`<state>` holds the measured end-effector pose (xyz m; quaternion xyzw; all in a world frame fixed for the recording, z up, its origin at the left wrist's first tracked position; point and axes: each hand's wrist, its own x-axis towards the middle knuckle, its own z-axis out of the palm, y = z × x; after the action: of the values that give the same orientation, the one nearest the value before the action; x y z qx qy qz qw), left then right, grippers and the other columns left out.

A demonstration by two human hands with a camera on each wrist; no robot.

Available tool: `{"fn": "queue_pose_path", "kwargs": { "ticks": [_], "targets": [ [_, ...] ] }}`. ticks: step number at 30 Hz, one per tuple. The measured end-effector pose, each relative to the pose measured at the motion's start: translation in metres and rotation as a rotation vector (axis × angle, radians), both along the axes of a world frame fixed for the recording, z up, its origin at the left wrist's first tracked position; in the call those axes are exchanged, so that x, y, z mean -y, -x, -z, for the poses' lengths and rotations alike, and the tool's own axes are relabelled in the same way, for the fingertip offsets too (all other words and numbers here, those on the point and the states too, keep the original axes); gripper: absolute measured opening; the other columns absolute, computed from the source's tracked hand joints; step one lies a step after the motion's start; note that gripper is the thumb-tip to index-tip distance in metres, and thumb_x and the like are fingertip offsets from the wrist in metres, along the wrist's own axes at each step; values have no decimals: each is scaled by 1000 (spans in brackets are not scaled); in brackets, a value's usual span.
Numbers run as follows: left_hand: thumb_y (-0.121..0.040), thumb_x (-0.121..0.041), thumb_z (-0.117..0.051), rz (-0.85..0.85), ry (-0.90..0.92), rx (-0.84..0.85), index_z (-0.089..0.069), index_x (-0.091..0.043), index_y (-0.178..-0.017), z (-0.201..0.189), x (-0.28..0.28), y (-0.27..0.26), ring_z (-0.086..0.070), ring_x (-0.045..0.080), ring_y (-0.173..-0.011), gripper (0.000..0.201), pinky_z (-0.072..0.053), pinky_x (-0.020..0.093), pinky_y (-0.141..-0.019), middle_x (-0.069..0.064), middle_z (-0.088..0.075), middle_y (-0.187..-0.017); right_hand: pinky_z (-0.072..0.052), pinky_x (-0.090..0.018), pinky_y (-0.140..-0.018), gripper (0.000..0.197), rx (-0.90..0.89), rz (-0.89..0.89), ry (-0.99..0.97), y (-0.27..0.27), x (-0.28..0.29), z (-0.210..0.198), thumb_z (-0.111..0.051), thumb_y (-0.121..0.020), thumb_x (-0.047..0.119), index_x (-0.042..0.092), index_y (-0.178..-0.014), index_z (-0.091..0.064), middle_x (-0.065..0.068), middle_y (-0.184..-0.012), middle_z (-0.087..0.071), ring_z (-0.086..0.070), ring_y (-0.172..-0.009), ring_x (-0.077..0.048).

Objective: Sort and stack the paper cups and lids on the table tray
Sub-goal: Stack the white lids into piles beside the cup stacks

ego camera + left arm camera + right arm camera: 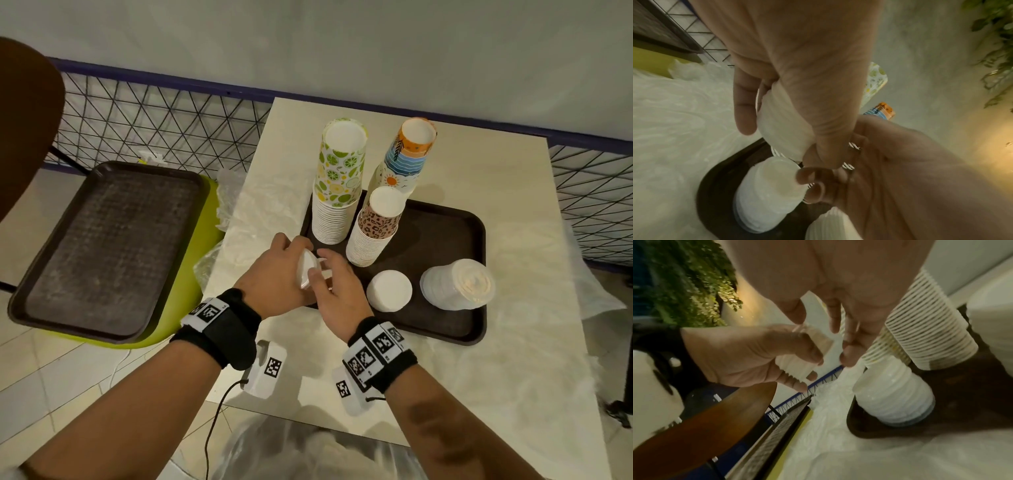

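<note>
Lids, a small nested bundle of white ones [308, 270], were held on edge between both hands above the near left corner of the dark tray [476, 222], which lay on the counter [513, 164]. The left hand [274, 277] was seen curled around the bundle, thumb on one side and fingers on the other, probably to keep the lids squared together. The right hand [334, 291] was held against the other face, its fingertips [846, 359] pinching the rim, as if a lid were being separated or pressed home; which of the two could not be told.

Three upside-down cup stacks were counted at the back of the tray: a lemon-and-lime stack [337, 185], a leopard-print stack [376, 228] and a taller sun-and-wave stack [407, 157] behind it. They appeared to be grouped by pattern and inverted, presumably so that each would nest and stand steady. Two lid piles were counted at the front of the tray: a white pile [388, 290] and a translucent pile [457, 284] to its right, kept apart by kind. A further lid pile [894, 395] was shown below the hands in the right wrist view.

One second, bare tray [113, 246] was seen on a green seat [191, 274] left of the counter. By this judgement the sorting was well advanced.
</note>
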<state>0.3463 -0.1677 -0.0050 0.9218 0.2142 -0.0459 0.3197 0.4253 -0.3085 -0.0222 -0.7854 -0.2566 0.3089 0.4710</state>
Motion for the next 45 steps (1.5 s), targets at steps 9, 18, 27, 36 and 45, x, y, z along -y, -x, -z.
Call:
{"fn": "queue_pose_path", "kwargs": {
  "ticks": [9, 18, 27, 36, 45],
  "targets": [
    [-50, -59, -78, 50, 109, 37, -44, -33, -138, 6, 0, -12, -49, 13, -113, 98, -52, 20, -91, 0, -48, -122, -61, -41, -82, 58, -237, 122, -42, -14, -2, 1, -73, -74, 44, 32, -128, -57, 1, -110, -65, -66, -98, -15],
    [-86, -22, -66, -435, 866, 97, -60, -22, -137, 9, -9, 2, -65, 24, -122, 52, -57, 38, -100, 4, -65, -132, -60, -25, -63, 43, -301, 238, -66, -20, 5, 7, -67, -93, 19, 17, -135, -57, -15, -120, -62, -69, -96, -31],
    [-103, -33, -57, -374, 429, 71, -68, -22, -133, 28, 11, -3, -66, 14, -111, 34, -50, 25, -94, -4, -73, -120, -34, -29, -114, 48, 81, 165, 220, -11, 4, 15, -56, -98, 27, 18, -144, -51, -10, -135, -45, -50, -122, -24],
    [-105, -27, -50, -371, 365, -18, -64, -15, -136, 32, 21, -17, -61, 18, -107, 36, -40, 25, -88, 5, -70, -125, -32, -42, -110, 45, 61, 146, 434, -4, -11, 27, -42, -103, 27, 16, -147, -41, -16, -136, -39, -40, -123, -36],
    [-102, -37, -43, -430, 433, -43, -61, -17, -138, 38, 25, -22, -56, 29, -124, 45, -48, 44, -105, 10, -64, -130, -34, -36, -110, 54, -125, 187, 360, -5, -15, 30, -38, -106, 22, 11, -157, -24, -18, -155, -34, -40, -139, -32]
  ]
}}
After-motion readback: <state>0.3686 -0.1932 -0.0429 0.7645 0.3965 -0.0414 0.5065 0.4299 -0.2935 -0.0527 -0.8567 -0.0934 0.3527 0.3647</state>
